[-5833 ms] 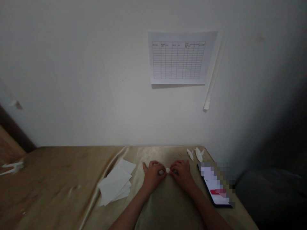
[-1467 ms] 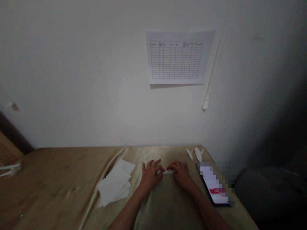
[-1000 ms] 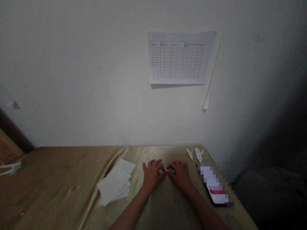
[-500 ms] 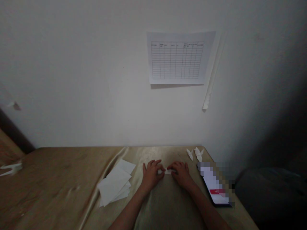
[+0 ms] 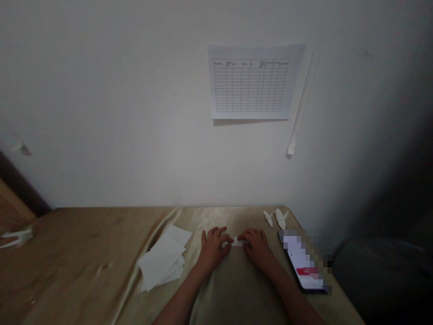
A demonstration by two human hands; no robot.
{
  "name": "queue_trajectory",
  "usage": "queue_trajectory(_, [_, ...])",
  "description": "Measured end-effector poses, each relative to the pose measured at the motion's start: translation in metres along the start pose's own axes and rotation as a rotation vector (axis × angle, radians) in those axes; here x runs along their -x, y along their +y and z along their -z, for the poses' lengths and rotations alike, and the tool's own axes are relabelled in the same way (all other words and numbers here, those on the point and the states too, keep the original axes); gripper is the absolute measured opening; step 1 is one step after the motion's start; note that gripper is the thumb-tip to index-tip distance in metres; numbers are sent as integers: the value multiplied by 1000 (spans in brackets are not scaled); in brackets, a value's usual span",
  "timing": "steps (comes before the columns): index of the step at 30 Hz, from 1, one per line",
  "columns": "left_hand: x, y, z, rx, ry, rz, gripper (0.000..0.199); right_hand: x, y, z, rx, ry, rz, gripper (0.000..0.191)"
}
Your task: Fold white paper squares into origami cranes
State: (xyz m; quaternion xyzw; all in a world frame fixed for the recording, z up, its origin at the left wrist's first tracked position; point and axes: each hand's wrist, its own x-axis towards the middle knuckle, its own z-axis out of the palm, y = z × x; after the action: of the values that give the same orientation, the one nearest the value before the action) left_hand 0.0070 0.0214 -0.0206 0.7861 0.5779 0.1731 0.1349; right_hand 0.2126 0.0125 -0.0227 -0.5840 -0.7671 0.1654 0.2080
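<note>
A small folded piece of white paper lies on the cloth-covered table between my hands. My left hand pinches its left end with thumb and forefinger, the other fingers spread upward. At the right end, my right hand is closed on the same paper, fingers curled over it. Fingertips cover both ends, so the folds are hard to make out. To the left rests a fanned stack of white paper sheets. Beyond my right hand sit small folded paper shapes with pointed tips.
A phone with a lit, partly blurred screen lies near the table's right edge. Shiny gold-brown cloth covers the table. A printed chart hangs on the wall. White scraps lie at the far left.
Both hands stay around the folded paper with only slight finger shifts; the right fingers have moved a little to the right. The whole view has shifted very slightly.
</note>
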Motion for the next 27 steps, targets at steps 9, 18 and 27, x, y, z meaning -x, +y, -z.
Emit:
queue_trajectory(9, [3, 7, 7, -44, 85, -52, 46, 0, -7, -3, 119, 98, -9, 23])
queue_trajectory(18, [3, 1, -1, -59, 76, -64, 32, 0, -5, -5, 88, 99, -79, 22])
queue_trajectory(27, [3, 3, -1, -54, 46, -40, 33, 0, -9, -1, 72, 113, -77, 19])
